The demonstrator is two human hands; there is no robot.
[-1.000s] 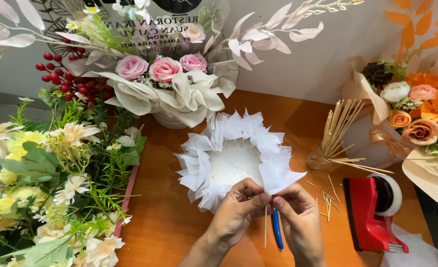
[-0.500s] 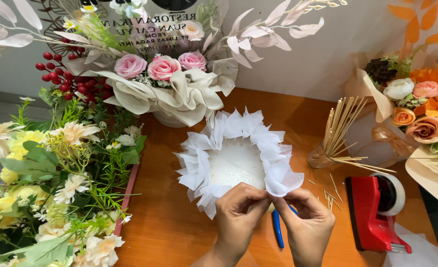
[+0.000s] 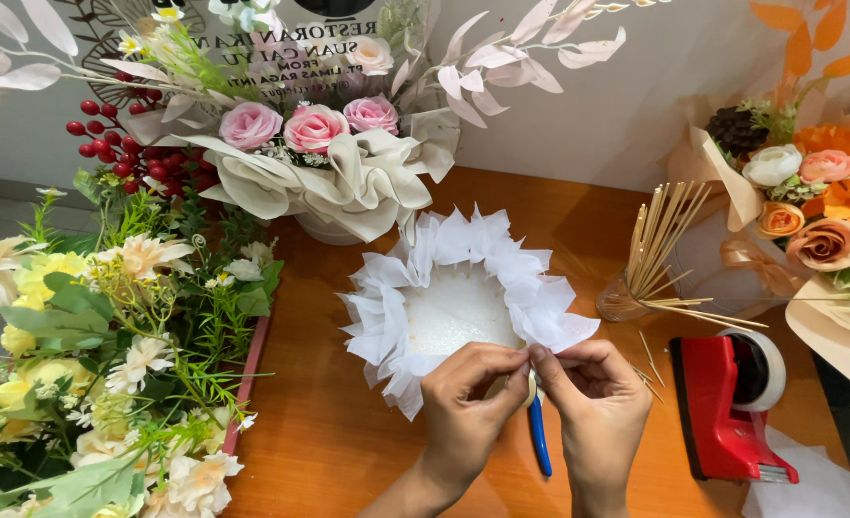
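Yellow and cream flowers (image 3: pixel 70 355) crowded the left edge of the orange tabletop (image 3: pixel 348 451), with red berries (image 3: pixel 118 144) and a bouquet of pink roses (image 3: pixel 315 129) behind them. At the centre lay the white foam disc (image 3: pixel 454 312), ringed by ruffled white paper petals (image 3: pixel 387 326). It sat just ahead of my hands, its near rim touching my fingertips. My left hand (image 3: pixel 468 408) and right hand (image 3: pixel 598 408) met there, both sets of fingers pinched narrow on a fold of the paper at that rim, equally close. Blue-handled tool (image 3: pixel 538 436) lay beneath them. Further right stood wooden skewers (image 3: pixel 660 249), a red tape dispenser (image 3: pixel 727 408) and an orange bouquet (image 3: pixel 809 211).
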